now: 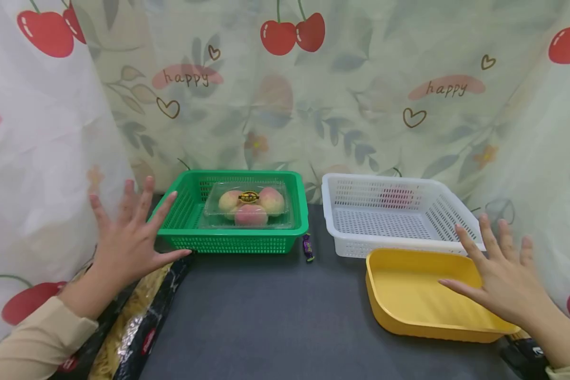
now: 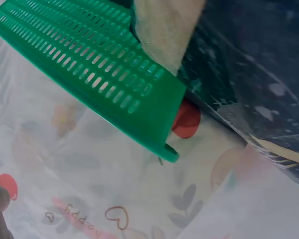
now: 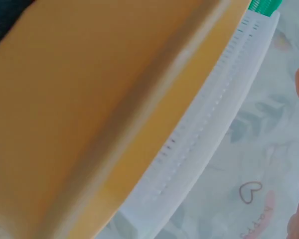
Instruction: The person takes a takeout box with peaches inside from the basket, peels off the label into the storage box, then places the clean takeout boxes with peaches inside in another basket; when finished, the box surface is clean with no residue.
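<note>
My left hand (image 1: 128,237) is held up with spread fingers, its thumb overlapping the near left corner of the green basket (image 1: 228,243) in the head view. Inside that basket lies a clear plastic box of peaches (image 1: 250,215) with a black and gold label. Below the left wrist are dark packages with clear windows (image 1: 133,327) showing yellowish contents. On the other side, my right hand (image 1: 508,274) has its fingers spread over the right part of the yellow tray (image 1: 408,285). Neither hand holds anything.
A white basket (image 1: 380,224) stands behind the yellow tray. Between the two baskets lies a small purple-wrapped candy (image 1: 307,248) on the dark table (image 1: 266,316). Some black packaging (image 1: 524,353) shows under the right wrist. A printed curtain (image 1: 342,105) hangs along the back and sides.
</note>
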`<state>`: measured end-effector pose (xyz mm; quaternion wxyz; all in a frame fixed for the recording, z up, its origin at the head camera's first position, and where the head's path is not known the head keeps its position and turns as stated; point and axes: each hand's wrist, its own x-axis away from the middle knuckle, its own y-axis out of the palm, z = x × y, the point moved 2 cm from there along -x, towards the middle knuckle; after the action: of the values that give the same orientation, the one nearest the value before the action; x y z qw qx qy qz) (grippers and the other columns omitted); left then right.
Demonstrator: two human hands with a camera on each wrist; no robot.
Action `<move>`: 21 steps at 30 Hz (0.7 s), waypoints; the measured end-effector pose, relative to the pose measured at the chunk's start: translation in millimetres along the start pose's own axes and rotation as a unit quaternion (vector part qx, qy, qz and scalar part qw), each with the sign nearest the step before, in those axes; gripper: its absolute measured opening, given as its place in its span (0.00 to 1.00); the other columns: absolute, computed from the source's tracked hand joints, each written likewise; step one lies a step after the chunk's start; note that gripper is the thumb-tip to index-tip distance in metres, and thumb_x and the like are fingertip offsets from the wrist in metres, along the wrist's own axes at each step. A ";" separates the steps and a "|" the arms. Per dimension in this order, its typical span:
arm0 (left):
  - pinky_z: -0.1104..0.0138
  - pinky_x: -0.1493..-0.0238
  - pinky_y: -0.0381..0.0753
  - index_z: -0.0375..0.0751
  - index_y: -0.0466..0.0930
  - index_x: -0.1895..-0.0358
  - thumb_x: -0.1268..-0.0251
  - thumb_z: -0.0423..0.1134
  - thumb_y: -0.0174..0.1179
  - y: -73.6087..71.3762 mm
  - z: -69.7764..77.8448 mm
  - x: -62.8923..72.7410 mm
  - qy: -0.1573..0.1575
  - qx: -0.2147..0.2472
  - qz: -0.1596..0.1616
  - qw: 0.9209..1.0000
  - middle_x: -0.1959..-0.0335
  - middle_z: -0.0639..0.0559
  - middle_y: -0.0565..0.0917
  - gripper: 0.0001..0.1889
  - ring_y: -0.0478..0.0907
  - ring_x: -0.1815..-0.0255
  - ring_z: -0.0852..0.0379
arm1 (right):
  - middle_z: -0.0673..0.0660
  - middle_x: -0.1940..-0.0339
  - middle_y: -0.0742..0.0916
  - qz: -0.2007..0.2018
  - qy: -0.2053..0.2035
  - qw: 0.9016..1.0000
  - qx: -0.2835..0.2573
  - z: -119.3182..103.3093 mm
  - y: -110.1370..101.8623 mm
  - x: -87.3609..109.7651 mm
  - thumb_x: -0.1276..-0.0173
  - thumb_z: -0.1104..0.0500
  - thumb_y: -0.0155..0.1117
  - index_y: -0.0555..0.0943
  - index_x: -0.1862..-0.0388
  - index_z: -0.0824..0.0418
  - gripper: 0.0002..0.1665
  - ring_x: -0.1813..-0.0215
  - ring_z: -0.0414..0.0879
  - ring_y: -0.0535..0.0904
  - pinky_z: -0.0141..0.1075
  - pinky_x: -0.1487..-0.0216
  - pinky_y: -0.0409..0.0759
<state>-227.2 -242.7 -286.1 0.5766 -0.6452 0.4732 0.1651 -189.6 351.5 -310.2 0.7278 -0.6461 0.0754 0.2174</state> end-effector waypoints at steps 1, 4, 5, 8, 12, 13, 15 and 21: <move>0.30 0.38 0.27 0.51 0.57 0.28 0.54 0.85 0.21 0.6 0.4 -0.6 0.001 -0.002 -0.003 1.000 0.24 0.43 0.43 0.55 0.28 0.23 0.45 | 0.58 0.26 0.30 0.000 -0.002 1.000 0.001 -1.2 -0.2 -1.8 0.47 0.25 0.56 0.32 0.25 0.44 0.63 0.28 0.58 0.17 0.60 0.37 0.12; 0.30 0.39 0.27 0.50 0.57 0.28 0.54 0.85 0.20 2.0 2.0 -3.3 0.002 -0.004 -0.024 1.000 0.23 0.43 0.41 0.56 0.28 0.24 0.43 | 0.58 0.25 0.31 0.002 -0.014 1.000 0.004 -4.4 -1.3 -8.4 0.48 0.25 0.56 0.33 0.25 0.44 0.64 0.27 0.59 0.18 0.60 0.36 0.13; 0.29 0.39 0.27 0.50 0.56 0.28 0.55 0.85 0.19 2.3 2.7 -4.4 0.001 -0.005 -0.031 1.000 0.23 0.43 0.41 0.56 0.28 0.24 0.43 | 0.58 0.25 0.31 0.003 -0.020 1.000 0.005 -5.2 -1.6 -11.5 0.48 0.25 0.57 0.34 0.24 0.44 0.64 0.27 0.60 0.19 0.61 0.36 0.14; 0.29 0.39 0.26 0.51 0.54 0.27 0.56 0.85 0.18 3.4 4.7 -7.0 0.000 -0.008 -0.056 0.998 0.23 0.44 0.38 0.57 0.27 0.24 0.42 | 0.59 0.25 0.32 0.008 -0.037 0.999 0.001 -7.7 -2.1 -20.9 0.48 0.26 0.57 0.34 0.24 0.44 0.64 0.27 0.61 0.20 0.62 0.36 0.16; 0.31 0.38 0.24 0.52 0.52 0.27 0.58 0.86 0.14 5.7 7.4 -11.5 -0.002 -0.023 -0.094 0.995 0.23 0.45 0.34 0.58 0.27 0.24 0.41 | 0.58 0.25 0.33 0.013 -0.051 0.999 -0.005 -10.7 -1.0 -33.9 0.48 0.26 0.59 0.35 0.24 0.44 0.64 0.26 0.62 0.22 0.63 0.35 0.17; 0.32 0.38 0.23 0.53 0.52 0.27 0.59 0.86 0.13 6.5 8.2 -12.9 -0.003 -0.030 -0.106 0.994 0.23 0.45 0.34 0.59 0.27 0.24 0.41 | 0.59 0.24 0.33 0.013 -0.053 0.999 -0.005 -11.4 -0.5 -36.8 0.48 0.27 0.59 0.35 0.24 0.44 0.64 0.26 0.62 0.22 0.62 0.35 0.17; 0.33 0.37 0.22 0.53 0.51 0.26 0.61 0.86 0.10 8.4 9.8 -15.4 -0.005 -0.043 -0.129 0.991 0.23 0.46 0.32 0.59 0.26 0.24 0.41 | 0.59 0.25 0.33 0.010 -0.059 0.998 -0.006 -12.9 1.4 -43.6 0.48 0.27 0.59 0.35 0.24 0.45 0.64 0.26 0.62 0.22 0.63 0.35 0.17; 0.34 0.35 0.24 0.51 0.51 0.26 0.58 0.85 0.13 16.0 14.2 -24.1 0.013 -0.065 -0.171 0.983 0.24 0.44 0.30 0.58 0.25 0.24 0.42 | 0.61 0.25 0.33 -0.004 -0.074 0.997 -0.022 -20.6 5.6 -62.9 0.45 0.27 0.57 0.35 0.24 0.47 0.62 0.26 0.60 0.21 0.65 0.36 0.19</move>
<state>-247.3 -218.0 -281.2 0.5471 -0.7547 0.3519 0.0856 -244.6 318.2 -293.9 0.7180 -0.6439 0.0142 0.2637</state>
